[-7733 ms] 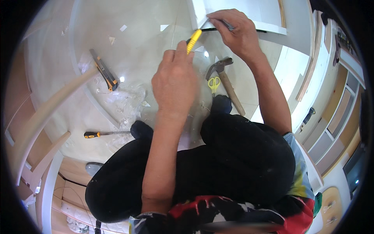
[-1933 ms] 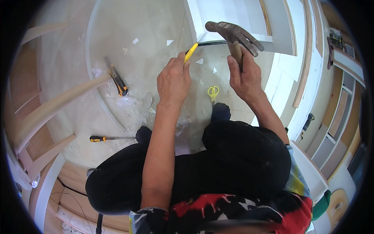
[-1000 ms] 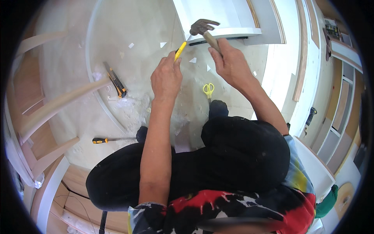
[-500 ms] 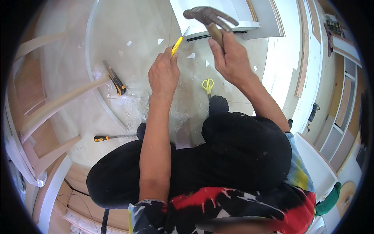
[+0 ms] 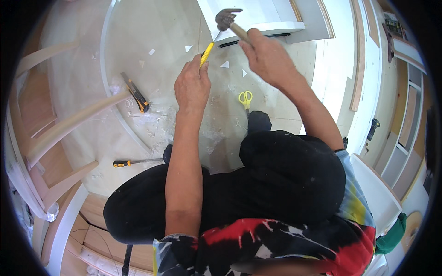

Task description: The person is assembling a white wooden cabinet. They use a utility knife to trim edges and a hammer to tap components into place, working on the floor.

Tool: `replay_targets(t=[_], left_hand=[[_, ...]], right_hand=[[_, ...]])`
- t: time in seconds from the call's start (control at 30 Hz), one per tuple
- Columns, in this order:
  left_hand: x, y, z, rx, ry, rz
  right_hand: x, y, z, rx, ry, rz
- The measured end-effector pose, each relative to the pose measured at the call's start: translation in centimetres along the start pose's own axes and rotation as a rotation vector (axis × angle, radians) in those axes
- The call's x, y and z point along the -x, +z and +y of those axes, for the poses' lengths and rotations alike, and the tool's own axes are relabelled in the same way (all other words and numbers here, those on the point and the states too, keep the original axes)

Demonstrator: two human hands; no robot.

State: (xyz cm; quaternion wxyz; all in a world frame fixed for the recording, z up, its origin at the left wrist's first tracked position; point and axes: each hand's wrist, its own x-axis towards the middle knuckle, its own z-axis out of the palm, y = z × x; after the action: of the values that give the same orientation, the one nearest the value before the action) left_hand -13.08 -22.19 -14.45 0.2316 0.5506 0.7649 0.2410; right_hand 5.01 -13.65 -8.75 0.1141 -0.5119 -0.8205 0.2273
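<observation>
My left hand (image 5: 192,86) grips a yellow-handled chisel-like tool (image 5: 206,53), whose metal tip points up toward the lower edge of a white panel (image 5: 258,18). My right hand (image 5: 268,59) holds a claw hammer (image 5: 229,20) by its wooden handle, the steel head raised just above the tool's tip. I sit on the floor in black trousers, with both arms stretched forward.
Yellow scissors (image 5: 245,98) lie on the floor by my knee. A black and orange utility knife (image 5: 135,92) lies to the left, and a screwdriver (image 5: 133,162) with a yellow and black handle lies nearer me. Curved wooden pieces (image 5: 69,126) stand at left, shelving at right.
My right hand, once on the panel, picked up the hammer and has swung it up and down over the yellow tool. My left hand stays on that tool.
</observation>
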Motion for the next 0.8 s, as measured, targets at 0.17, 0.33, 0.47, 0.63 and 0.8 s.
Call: replay_targets(t=[0.17, 0.33, 0.47, 0.63, 0.8], left_hand=[[0.3, -0.3, -0.1, 0.007, -0.031, 0.009], [0.1, 0.4, 0.0, 0.039, 0.007, 0.031], [0.1, -0.2, -0.1, 0.007, -0.026, -0.023], [0.1, 0.4, 0.0, 0.059, 0.01, 0.035], [0.3, 0.6, -0.4, 0.031, 0.027, 0.056]], right_hand=[[0.2, -1.2, -1.7, -0.113, -0.043, 0.13], [0.1, 1.0, 0.5, 0.006, -0.032, -0.022], [0.6, 0.1, -0.8, -0.126, 0.01, 0.073], [1.2, 1.7, 0.6, -0.045, -0.084, 0.03], [0.9, -0.2, -1.2, -0.105, 0.047, -0.022]])
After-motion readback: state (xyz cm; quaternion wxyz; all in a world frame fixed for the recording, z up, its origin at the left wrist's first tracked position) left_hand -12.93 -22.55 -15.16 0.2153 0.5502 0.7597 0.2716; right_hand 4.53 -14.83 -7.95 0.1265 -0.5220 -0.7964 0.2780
